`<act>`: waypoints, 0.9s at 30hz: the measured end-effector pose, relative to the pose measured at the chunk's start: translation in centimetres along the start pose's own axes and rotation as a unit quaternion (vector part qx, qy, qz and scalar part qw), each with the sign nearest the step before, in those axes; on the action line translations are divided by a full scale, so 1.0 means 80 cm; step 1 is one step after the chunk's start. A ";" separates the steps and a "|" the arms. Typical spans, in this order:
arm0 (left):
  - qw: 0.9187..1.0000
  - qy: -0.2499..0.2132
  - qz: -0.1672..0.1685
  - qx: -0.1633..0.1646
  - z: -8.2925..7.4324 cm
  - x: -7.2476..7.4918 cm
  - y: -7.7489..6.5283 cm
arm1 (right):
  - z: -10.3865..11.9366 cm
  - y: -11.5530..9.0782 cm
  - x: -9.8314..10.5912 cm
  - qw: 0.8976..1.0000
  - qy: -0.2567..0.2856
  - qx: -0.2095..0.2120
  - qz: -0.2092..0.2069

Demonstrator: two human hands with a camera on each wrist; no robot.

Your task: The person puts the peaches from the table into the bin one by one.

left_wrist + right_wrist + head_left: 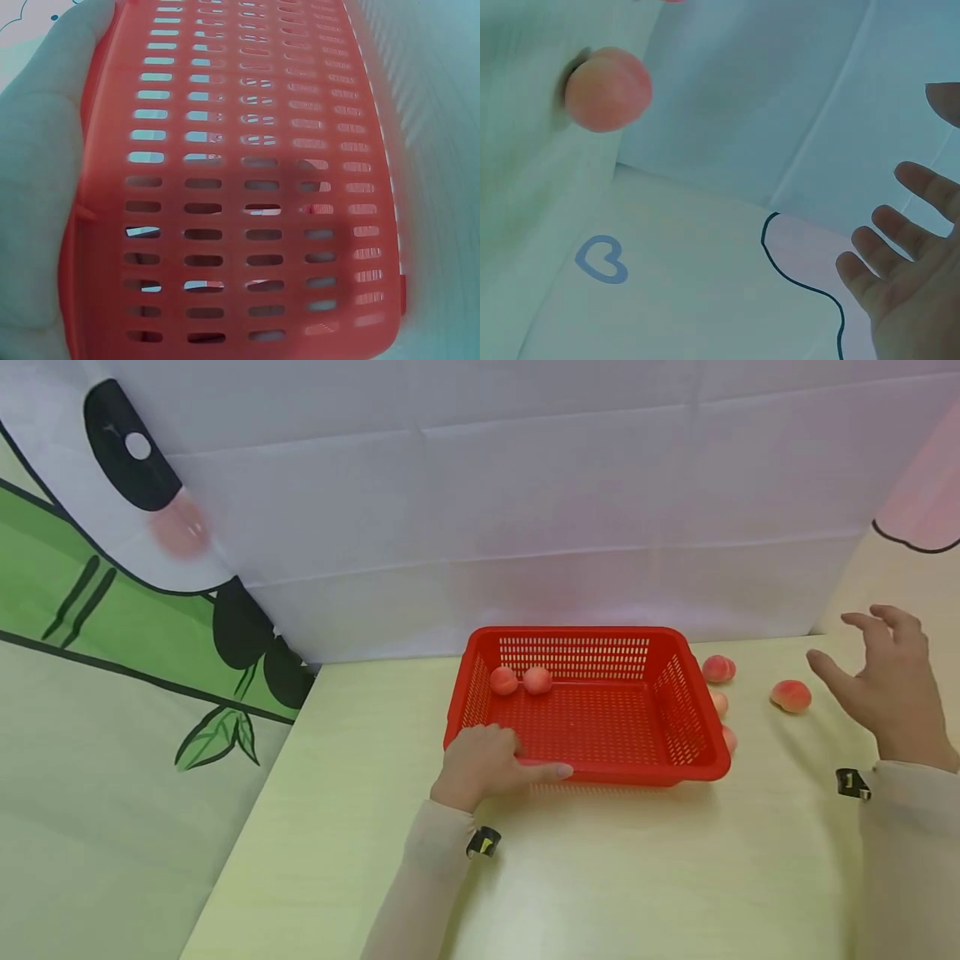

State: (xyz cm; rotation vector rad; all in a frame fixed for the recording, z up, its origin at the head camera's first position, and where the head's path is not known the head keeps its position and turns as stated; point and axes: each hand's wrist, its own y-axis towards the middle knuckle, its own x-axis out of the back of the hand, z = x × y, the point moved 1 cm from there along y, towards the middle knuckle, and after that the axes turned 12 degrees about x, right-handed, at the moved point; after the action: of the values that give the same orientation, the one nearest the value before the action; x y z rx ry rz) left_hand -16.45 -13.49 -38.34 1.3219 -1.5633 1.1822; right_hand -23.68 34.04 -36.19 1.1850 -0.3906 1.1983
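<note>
My left hand [480, 767] grips the front left rim of a red plastic basket [622, 772], its thumb lying along the front edge. The slotted basket wall [232, 172] fills most of the left wrist view. Inside, a peach [503, 681] and another peach [537, 680] sit side by side at the back left. To the right, my right hand [888, 693] hovers with fingers spread and nothing in it. Nearest to it is a single peach [791, 696] on the table, which also shows as a peach [609, 90] in the right wrist view.
Along the basket's right side lie a peach [718, 669], a paler peach [719, 703] and a third peach [730, 740], the last two partly hidden by the basket. Behind the pale table [360, 827] hangs a printed cloth [450, 493] with cartoon shapes.
</note>
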 end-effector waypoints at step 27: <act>1.000 -0.008 -0.008 -0.011 0.000 -0.001 0.001 | -0.083 0.009 -0.066 0.963 0.047 0.047 0.260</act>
State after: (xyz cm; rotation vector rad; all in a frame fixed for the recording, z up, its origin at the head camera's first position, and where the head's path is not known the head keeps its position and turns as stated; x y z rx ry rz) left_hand -16.53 -13.50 -38.45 1.3296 -1.5713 1.1435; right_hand -28.46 36.97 -42.55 1.1336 -0.6022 1.7366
